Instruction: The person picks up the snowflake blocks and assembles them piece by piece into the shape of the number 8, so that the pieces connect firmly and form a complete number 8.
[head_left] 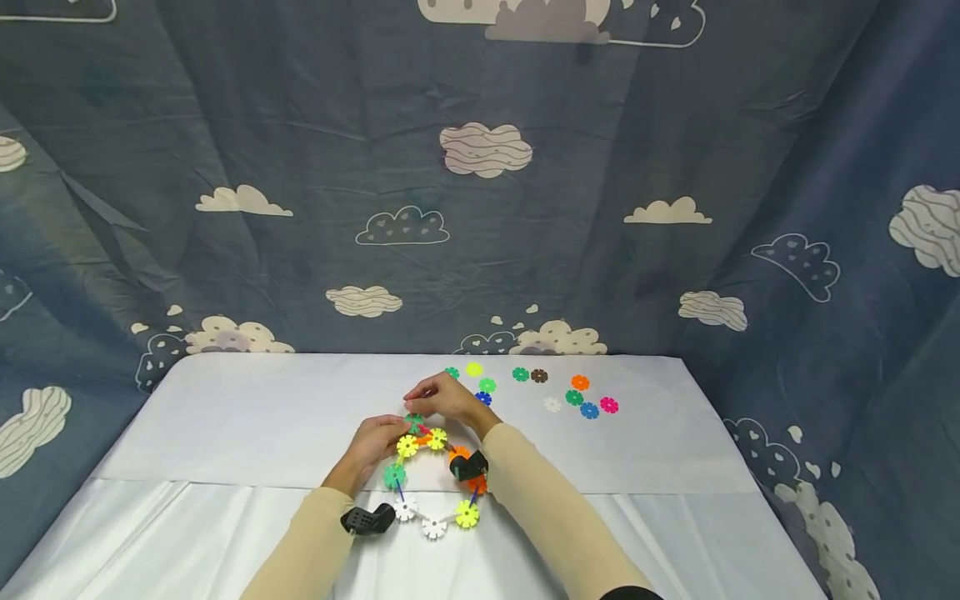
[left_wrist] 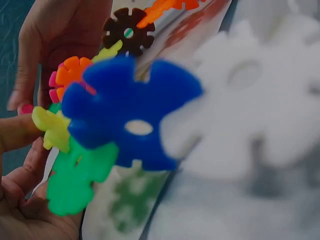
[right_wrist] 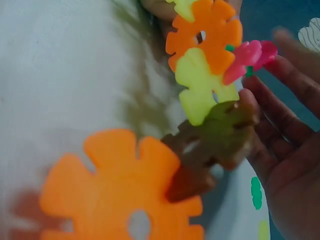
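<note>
A ring of interlocking flower-shaped plastic discs [head_left: 407, 447] lies between my hands, in yellow, orange, green, white and other colours. My left hand [head_left: 378, 446] holds the ring at its far left part, near a green disc [head_left: 414, 423]. In the left wrist view, its finger touches a yellow disc [left_wrist: 52, 127] beside a green disc [left_wrist: 82, 175]. My right hand [head_left: 446, 400] hovers over the far end of the ring. In the right wrist view, that hand's fingers [right_wrist: 290, 85] extend loosely beside a pink disc [right_wrist: 250, 57]; whether they touch it is unclear.
Loose discs lie on the white-covered table [head_left: 300, 400] beyond and right of my hands, among them an orange disc [head_left: 580, 382], a brown disc [head_left: 539, 376] and a pink disc [head_left: 609, 405]. A dark cloud-patterned cloth [head_left: 405, 275] hangs behind the table.
</note>
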